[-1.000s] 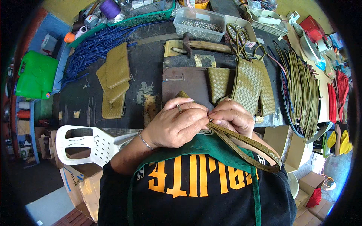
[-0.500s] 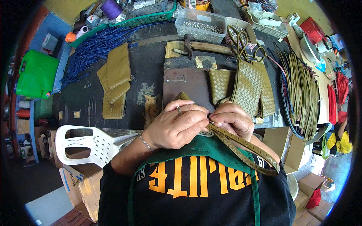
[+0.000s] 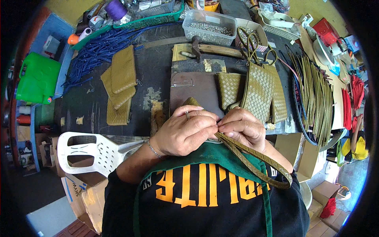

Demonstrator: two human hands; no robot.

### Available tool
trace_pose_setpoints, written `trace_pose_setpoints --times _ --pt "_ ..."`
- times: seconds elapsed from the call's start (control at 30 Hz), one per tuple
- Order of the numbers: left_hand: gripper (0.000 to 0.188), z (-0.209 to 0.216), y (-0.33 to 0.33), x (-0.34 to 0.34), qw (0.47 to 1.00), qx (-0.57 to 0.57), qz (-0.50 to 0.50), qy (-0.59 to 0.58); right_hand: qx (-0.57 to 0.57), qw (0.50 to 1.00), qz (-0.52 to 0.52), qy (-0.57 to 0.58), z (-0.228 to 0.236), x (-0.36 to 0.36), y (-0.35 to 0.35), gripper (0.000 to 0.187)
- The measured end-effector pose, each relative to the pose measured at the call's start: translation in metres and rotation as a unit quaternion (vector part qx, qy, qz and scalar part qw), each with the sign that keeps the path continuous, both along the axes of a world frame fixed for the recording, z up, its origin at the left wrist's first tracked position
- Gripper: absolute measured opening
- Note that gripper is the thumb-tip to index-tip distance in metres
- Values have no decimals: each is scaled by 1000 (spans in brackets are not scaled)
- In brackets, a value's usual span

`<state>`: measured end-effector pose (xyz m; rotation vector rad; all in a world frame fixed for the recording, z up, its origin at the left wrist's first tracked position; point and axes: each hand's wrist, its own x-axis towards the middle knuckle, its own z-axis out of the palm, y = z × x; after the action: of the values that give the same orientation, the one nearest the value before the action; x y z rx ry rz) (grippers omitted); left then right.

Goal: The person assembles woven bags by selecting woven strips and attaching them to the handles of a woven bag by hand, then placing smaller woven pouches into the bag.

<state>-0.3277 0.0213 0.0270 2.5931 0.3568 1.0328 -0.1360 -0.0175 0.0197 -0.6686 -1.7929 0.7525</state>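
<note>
Close in front of my body, both hands meet with their fingertips pinched together. My left hand [image 3: 185, 130], with a ring and a bracelet, is closed; an olive woven pouch [image 3: 191, 101] shows only as a corner beyond its knuckles. My right hand [image 3: 245, 127] is closed beside it, pinching at the end of an olive leather strap [image 3: 258, 154]. The strap loops down to the right across my green apron [image 3: 197, 156]. What lies between the fingertips is too small and covered to make out.
Ahead on the black table [image 3: 154, 63] are a brown board [image 3: 193, 89], a hammer [image 3: 221, 50], olive woven pouches [image 3: 258, 93] and a clear tub of metal bits [image 3: 211, 28]. Olive pouches [image 3: 123, 71] and blue cords [image 3: 98, 51] lie left, hanging olive straps [image 3: 314, 87] right. A white chair [image 3: 98, 152] stands left.
The right fingers have closed in further over the strap's end, covering the small dark bit that showed between the hands. The left hand hardly moved.
</note>
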Motion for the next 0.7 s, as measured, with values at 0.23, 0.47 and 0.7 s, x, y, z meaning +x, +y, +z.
trace_pose_setpoints --times 0.23,0.47,0.7 --pt "14 -4 3 6 997 -52 29 -55 -40 997 -64 5 -5 -13 -3 25" --pt "24 -2 10 -2 990 -114 70 41 -104 981 -161 -41 -25 -25 2 15" --pt "62 -13 3 7 968 -231 61 74 -100 983 -149 -50 -21 -30 6 13"
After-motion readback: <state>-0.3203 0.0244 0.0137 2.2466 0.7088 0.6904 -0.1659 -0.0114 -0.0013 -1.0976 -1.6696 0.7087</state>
